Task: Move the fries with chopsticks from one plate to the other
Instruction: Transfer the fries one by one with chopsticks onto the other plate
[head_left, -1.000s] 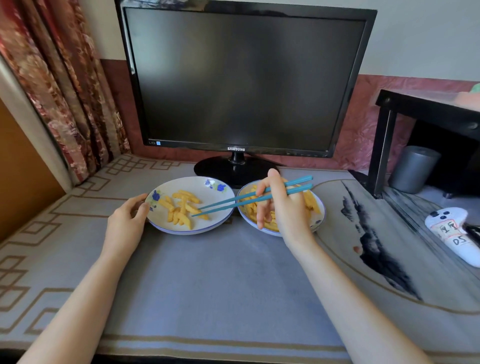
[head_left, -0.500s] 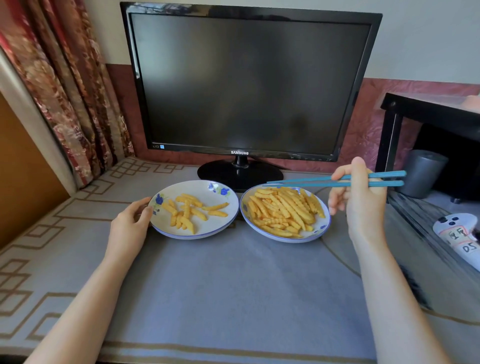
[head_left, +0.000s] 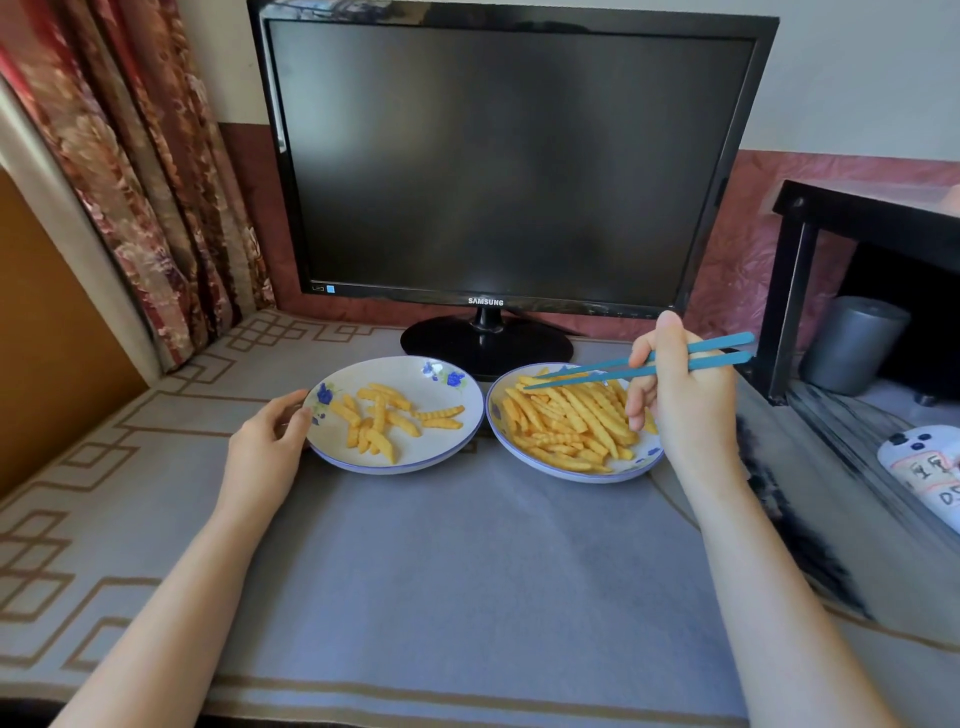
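Over the right plate (head_left: 571, 475), right grip (head_left: 685, 400) pinches the chopsticks (head_left: 587, 379), tips above the heaped fries (head_left: 571, 421). Left grip (head_left: 265, 447) holds the left plate (head_left: 405, 374) by its rim; a few fries lie in it. Both plates on bench (head_left: 467, 571).

Open tablecloth (head_left: 467, 561) before plates (head_left: 405, 371) (monitor (head_left: 498, 156) behind)

The right hand (head_left: 685, 405) held blue chopsticks (head_left: 597, 371) over the full plate (head_left: 561, 467) of fries (head_left: 571, 421); the left hand (head_left: 270, 441) gripped the other plate's (head_left: 415, 462) rim.
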